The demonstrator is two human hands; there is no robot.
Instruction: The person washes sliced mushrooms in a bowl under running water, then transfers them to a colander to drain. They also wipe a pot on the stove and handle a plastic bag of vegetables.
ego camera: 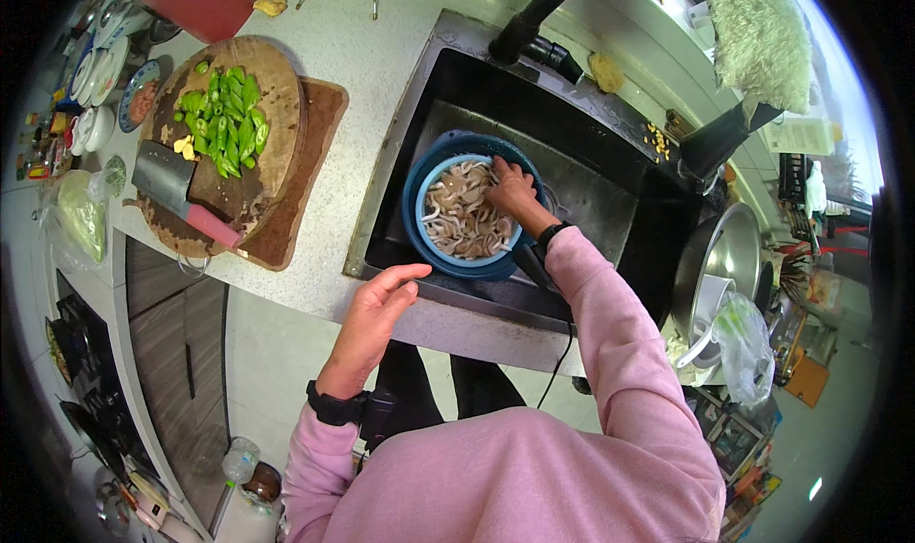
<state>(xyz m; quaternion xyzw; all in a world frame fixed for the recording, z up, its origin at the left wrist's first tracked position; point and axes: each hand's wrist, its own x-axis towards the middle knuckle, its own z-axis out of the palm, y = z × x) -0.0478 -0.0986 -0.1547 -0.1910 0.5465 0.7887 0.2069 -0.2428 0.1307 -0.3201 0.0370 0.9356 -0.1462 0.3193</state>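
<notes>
A blue plastic basin [414, 221] sits in the black sink [607, 200], with a lighter blue inner container [423, 223] inside it. Sliced mushrooms [465, 211] fill the inner one; they look wet. My right hand [513, 188] reaches over the basin's right rim, its fingertips among the mushrooms; part of the fingers is hidden, so whether they grip any cannot be told. My left hand [382, 300] hovers by the sink's front edge, below the basin, thumb and fingers apart and holding nothing.
Left of the sink, a round wooden chopping board [275, 164] bears cut green peppers [225, 121] and a cleaver [168, 178] with a pink handle. A black faucet [547, 53] overhangs the sink's back. Rightward stand a large metal bowl [736, 243] and a plastic bag [743, 350].
</notes>
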